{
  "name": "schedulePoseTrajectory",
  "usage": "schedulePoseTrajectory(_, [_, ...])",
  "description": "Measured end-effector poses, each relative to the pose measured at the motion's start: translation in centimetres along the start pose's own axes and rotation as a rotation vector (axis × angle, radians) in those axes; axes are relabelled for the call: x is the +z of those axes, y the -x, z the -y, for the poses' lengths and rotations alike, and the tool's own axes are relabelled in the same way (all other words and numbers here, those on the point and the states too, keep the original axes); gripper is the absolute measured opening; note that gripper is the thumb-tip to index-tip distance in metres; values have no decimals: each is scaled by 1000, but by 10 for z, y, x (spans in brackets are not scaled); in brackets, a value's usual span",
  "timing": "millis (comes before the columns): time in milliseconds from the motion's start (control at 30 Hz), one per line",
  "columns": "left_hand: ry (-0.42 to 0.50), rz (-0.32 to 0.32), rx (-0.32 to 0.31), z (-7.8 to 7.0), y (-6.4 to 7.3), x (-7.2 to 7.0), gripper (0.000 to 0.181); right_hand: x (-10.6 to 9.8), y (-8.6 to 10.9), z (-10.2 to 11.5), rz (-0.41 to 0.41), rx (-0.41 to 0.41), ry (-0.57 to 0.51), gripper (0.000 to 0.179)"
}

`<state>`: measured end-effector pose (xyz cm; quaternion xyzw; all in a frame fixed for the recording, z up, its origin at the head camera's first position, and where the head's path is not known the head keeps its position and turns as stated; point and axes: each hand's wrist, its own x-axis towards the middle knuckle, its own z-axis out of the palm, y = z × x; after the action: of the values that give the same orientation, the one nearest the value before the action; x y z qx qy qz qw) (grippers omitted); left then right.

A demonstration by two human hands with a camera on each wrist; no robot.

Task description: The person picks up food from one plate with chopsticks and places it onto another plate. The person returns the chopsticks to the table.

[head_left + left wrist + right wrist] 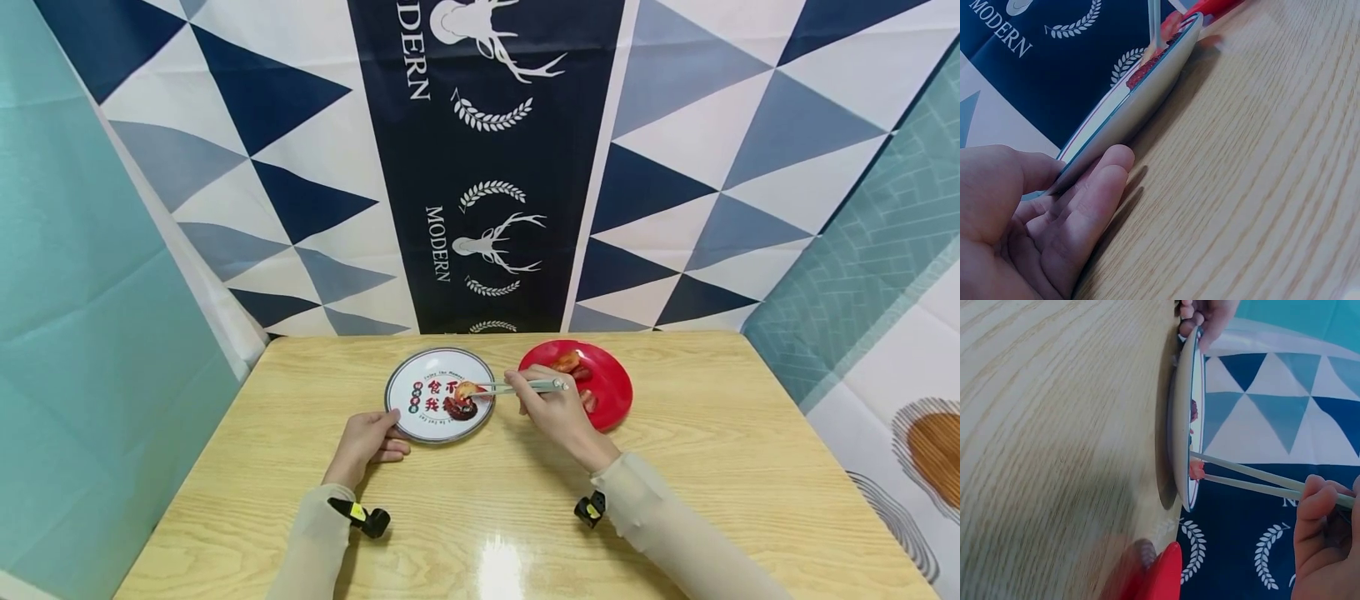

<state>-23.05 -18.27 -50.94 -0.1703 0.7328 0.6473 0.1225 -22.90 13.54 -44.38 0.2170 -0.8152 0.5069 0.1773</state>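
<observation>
My left hand (366, 443) grips the near left rim of a white plate (408, 385) with a dark edge and red lettering. Its thumb (1038, 170) lies on the rim and the fingers are underneath. My right hand (555, 408) holds a pair of pale chopsticks (1254, 467), pointing left over this plate. At their tips is a reddish piece of food (1196, 470), on the plate's right part. Beside it lie a yellow-orange piece (466, 389) and a dark red-brown piece (460, 408). The exact kinds of food cannot be told.
A red plate (617, 392) sits to the right, partly behind my right hand, with orange-brown pieces (566, 362) and reddish pieces (588, 401) on it. Both plates are on a wooden table (450, 500), its far edge against a patterned cloth (495, 167).
</observation>
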Motion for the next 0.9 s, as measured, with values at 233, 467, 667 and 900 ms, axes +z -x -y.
schedulePoseTrajectory(233, [0, 2, 5, 0, 0, 1, 38, -1, 1, 0, -9, -5, 28, 21])
schedulePoseTrajectory(467, [4, 7, 10, -2, 1, 1, 39, -11, 0, 8, -7, 35, -53, 26])
schedulePoseTrajectory(667, [0, 10, 12, 0, -1, 0, 38, -17, 1, 22, -48, -12, 6, 20])
schedulePoseTrajectory(900, [3, 10, 12, 0, 0, -1, 37, -25, 2, 42, -41, -56, -19, 15])
